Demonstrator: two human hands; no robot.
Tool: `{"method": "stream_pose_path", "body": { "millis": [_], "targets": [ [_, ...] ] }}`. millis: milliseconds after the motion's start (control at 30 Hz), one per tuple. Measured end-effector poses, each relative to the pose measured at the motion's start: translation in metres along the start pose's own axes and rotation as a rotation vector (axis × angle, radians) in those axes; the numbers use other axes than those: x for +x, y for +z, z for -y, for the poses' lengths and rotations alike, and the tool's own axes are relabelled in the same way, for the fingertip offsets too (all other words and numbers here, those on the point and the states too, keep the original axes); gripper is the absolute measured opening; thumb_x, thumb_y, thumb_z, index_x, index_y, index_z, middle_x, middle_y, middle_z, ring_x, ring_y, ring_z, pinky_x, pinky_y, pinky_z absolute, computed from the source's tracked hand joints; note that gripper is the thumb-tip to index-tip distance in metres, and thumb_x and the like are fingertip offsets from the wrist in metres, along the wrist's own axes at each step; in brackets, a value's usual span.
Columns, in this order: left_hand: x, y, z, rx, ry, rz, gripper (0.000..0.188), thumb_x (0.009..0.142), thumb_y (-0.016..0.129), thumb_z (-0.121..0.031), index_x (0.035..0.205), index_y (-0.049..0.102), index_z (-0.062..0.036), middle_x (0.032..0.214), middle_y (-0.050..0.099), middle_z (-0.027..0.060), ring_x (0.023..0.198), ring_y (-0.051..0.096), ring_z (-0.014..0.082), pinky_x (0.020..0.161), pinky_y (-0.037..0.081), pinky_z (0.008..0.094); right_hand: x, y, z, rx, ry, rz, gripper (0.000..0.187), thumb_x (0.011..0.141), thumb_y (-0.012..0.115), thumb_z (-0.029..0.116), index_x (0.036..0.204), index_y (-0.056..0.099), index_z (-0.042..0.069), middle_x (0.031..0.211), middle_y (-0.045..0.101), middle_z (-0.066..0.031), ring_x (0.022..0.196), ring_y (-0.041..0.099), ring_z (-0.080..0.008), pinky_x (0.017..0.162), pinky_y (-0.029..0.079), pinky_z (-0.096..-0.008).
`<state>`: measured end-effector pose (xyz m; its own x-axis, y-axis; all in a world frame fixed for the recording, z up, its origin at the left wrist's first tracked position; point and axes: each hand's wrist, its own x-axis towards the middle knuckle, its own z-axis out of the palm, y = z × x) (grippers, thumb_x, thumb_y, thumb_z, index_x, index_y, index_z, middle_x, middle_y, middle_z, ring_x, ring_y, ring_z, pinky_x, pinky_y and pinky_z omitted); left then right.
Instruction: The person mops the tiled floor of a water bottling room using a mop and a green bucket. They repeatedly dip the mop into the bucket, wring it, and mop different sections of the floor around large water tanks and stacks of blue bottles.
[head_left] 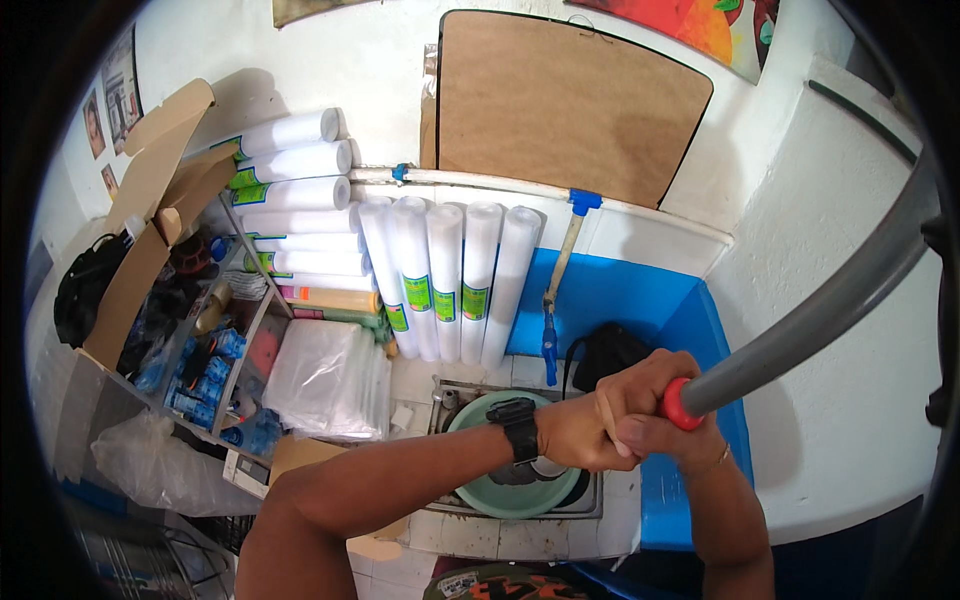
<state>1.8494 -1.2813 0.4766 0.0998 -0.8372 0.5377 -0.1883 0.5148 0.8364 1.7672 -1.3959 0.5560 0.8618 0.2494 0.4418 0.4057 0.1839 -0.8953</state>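
Observation:
My left hand [590,430], with a black watch [517,430] on the wrist, reaches across to the right, its fingers closed against my right hand. My right hand [665,435] is wrapped round the lower end of a thick grey pole [810,318], just at its red end piece [684,404]. The pole rises to the upper right and looks curved. The two hands overlap, so what lies inside the left fingers is partly hidden. Below the left wrist, a pale green basin [500,500] sits in a sink, with a dark item inside it partly covered by my arm.
A white pipe with a blue tap [550,345] hangs behind the basin. Several white plastic-wrapped rolls [445,320] stand against the wall. Stacked clear plastic packs [320,375] lie left, beside a cluttered shelf [225,380]. A black bag [608,358] sits by a blue wall section.

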Motion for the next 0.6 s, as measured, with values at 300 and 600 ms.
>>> {"method": "stream_pose_path", "body": {
  "millis": [300, 600],
  "targets": [
    [0.008, 0.004, -0.006, 0.07, 0.154, -0.137, 0.049, 0.083, 0.074, -0.015, 0.129, 0.059, -0.0053, 0.121, 0.064, 0.0171, 0.108, 0.064, 0.0268, 0.086, 0.053, 0.0416, -0.012, 0.026, 0.003, -0.216, 0.127, -0.297, 0.041, 0.091, 0.068, 0.0, 0.061, 0.04, 0.008, 0.056, 0.042, 0.0034, 0.054, 0.04, -0.0051, 0.05, 0.032, -0.0269],
    [-0.03, 0.017, 0.048, 0.464, -0.055, -0.448, 0.036, 0.079, 0.077, -0.014, 0.11, 0.066, -0.0011, 0.095, 0.071, 0.019, 0.09, 0.071, 0.0354, 0.078, 0.056, 0.0404, -0.018, 0.019, -0.048, -0.198, 0.094, -0.421, 0.034, 0.092, 0.07, 0.003, 0.063, 0.052, 0.006, 0.056, 0.052, 0.0016, 0.052, 0.049, -0.0063, 0.05, 0.038, -0.026]
  ]
}}
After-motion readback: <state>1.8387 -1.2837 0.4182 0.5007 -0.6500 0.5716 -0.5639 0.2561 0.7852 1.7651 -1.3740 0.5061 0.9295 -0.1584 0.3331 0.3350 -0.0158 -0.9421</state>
